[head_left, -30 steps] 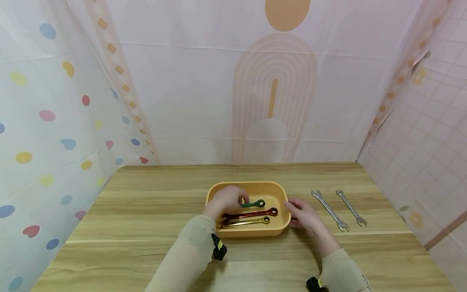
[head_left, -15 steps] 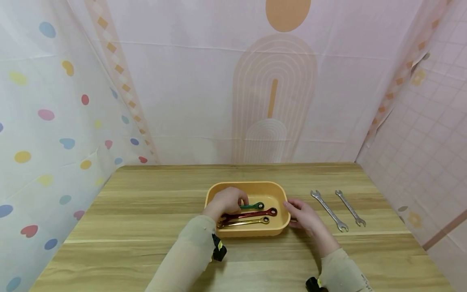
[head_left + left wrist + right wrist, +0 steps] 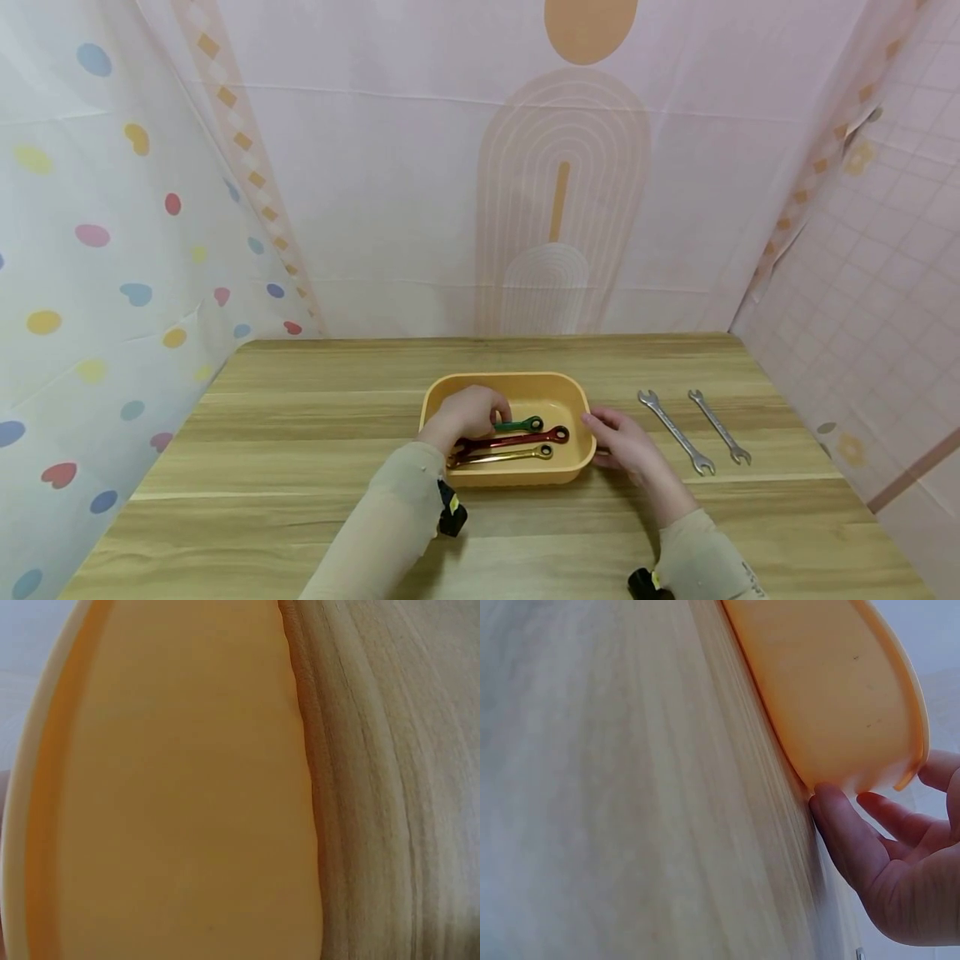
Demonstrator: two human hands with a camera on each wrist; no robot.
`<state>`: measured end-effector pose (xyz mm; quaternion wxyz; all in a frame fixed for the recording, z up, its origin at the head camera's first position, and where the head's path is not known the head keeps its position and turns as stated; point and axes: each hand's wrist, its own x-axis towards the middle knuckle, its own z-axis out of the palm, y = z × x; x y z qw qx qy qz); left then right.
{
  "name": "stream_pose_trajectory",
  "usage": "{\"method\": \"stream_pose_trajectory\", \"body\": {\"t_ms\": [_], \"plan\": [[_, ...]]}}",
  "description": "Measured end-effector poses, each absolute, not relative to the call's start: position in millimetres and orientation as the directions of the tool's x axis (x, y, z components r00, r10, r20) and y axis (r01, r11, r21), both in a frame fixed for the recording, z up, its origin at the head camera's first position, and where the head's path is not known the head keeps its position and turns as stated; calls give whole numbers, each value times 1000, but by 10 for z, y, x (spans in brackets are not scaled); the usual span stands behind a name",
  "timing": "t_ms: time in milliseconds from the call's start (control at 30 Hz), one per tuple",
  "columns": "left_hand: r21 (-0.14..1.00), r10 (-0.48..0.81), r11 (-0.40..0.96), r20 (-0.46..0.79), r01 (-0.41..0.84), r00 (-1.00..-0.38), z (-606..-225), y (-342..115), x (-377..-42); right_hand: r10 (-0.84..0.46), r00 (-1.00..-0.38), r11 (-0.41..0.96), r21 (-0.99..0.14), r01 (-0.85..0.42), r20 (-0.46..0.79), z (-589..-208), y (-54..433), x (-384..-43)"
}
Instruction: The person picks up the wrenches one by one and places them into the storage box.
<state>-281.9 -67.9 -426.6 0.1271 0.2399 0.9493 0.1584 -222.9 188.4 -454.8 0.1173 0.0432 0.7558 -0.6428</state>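
Note:
Inside the yellow plastic bin (image 3: 517, 477), my left hand (image 3: 471, 410) pinches a green ratchet wrench (image 3: 522, 425), whose ring end sticks out to the right of the fingers. Its other end is hidden under the hand. In front of it lie a red ratchet wrench (image 3: 517, 440) and a gold ratchet wrench (image 3: 513, 454), side by side along the bin. My right hand (image 3: 622, 439) holds the bin's right end. In the right wrist view the fingertips (image 3: 829, 793) press the outer wall and the thumb is at the rim. The left wrist view shows only the bin's outer wall (image 3: 187, 780) and tabletop.
Two silver open-end wrenches, a longer one (image 3: 678, 433) and a shorter one (image 3: 722, 429), lie slanted on the wooden table (image 3: 300, 417) right of the bin. Patterned cloth curtains (image 3: 390, 208) stand behind the table and at both sides.
The green wrench has shifted slightly toward me, nearer the red one, with the left hand on it. The right hand and the bin have stayed in place.

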Motion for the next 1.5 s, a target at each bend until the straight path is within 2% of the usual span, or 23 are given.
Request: {"method": "stream_pose_trajectory", "body": {"t_ms": [533, 700, 1100, 1500], "plan": [[353, 472, 849, -174, 393, -864, -4244, -674, -2803, -71, -968, 177, -958, 224, -239, -4537, 1877, -2217], [351, 464, 851, -150, 391, -873, -4229, -697, -2801, -69, -967, 181, -957, 228, -244, -4542, 1870, -2216], [338, 524, 812, -61, 476, -850, -4078, -749, -2744, -87, -968, 169, -961, 218, -235, -4540, 1889, -2222], [273, 525, 818, 11, 507, -851, -4075, -773, -2645, -88, -969, 177, -961, 214, -232, -4536, 1890, -2218]]}}
